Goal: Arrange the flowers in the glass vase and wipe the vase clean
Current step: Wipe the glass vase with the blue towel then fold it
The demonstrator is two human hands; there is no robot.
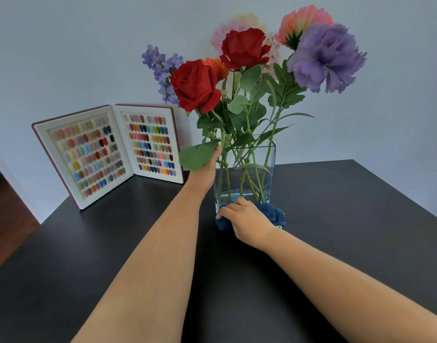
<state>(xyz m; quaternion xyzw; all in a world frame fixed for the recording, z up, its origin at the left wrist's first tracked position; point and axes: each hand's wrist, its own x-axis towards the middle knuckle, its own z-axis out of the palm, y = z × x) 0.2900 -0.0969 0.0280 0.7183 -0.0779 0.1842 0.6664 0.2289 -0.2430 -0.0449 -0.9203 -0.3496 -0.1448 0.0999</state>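
A square glass vase [262, 169] stands on the black table [348, 219] and holds several flowers: two red roses [196, 85], a purple carnation [326, 58], pink blooms and a lavender sprig. My left hand [208, 164] grips the vase's upper left corner, partly hidden behind a large green leaf. My right hand [244, 219] holds a crumpled blue cloth [274, 214] pressed against the vase's lower front edge at the table.
An open sample book of coloured nail tips [108, 154] stands upright against the wall at the back left of the table. The table's left edge drops to a wooden floor [4, 229]. A pale wall lies close behind the vase.
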